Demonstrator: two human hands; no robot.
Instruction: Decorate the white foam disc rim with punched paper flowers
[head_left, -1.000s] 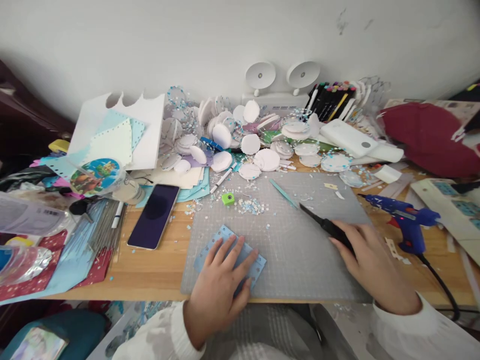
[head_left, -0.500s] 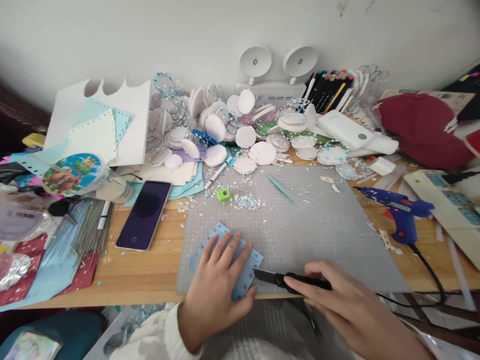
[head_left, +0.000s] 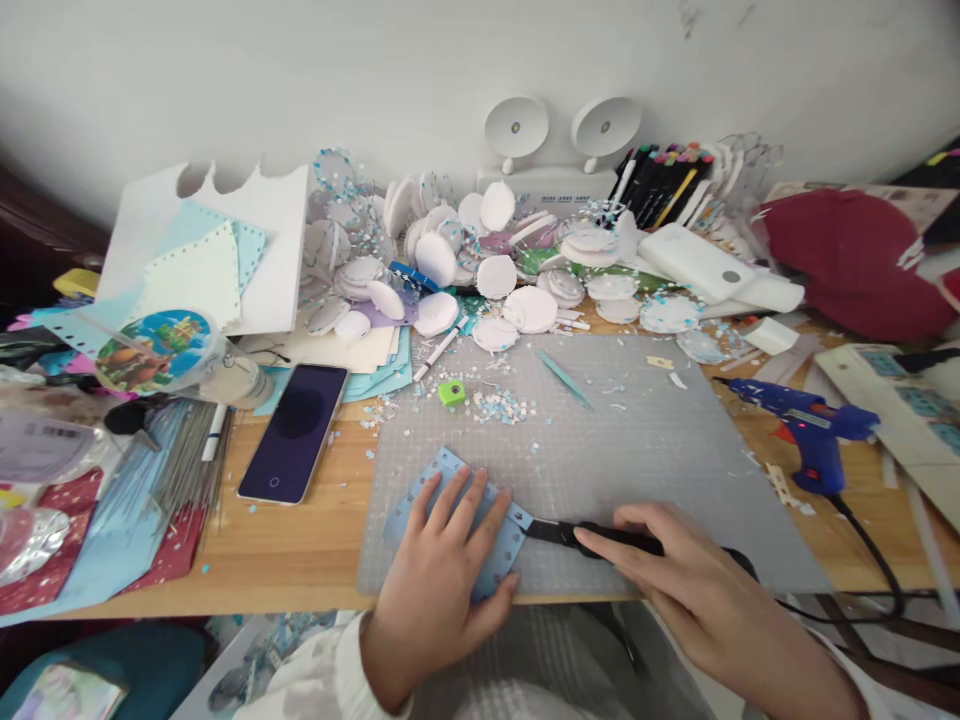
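Observation:
My left hand (head_left: pixel 439 570) lies flat with spread fingers on a light blue punched paper piece (head_left: pixel 433 478), pinning it to the grey cutting mat (head_left: pixel 637 450) near the mat's front left corner. My right hand (head_left: pixel 690 590) grips a black craft knife (head_left: pixel 592 536). The knife lies almost level, pointing left, and its blade tip touches the right edge of the blue paper just beside my left fingers.
A phone (head_left: pixel 294 430) lies left of the mat, a blue glue gun (head_left: pixel 806 425) with its cord to the right. White foam discs (head_left: pixel 495 275), a green punch (head_left: pixel 451 393), paper scraps, markers (head_left: pixel 660 185) and a white card bag (head_left: pixel 225 250) crowd the back. The desk's front edge runs under my hands.
My right hand carried the knife from the mat's right middle down and left to the blue paper's edge. The blade tip has now reached the paper. My left hand stayed pressed on it.

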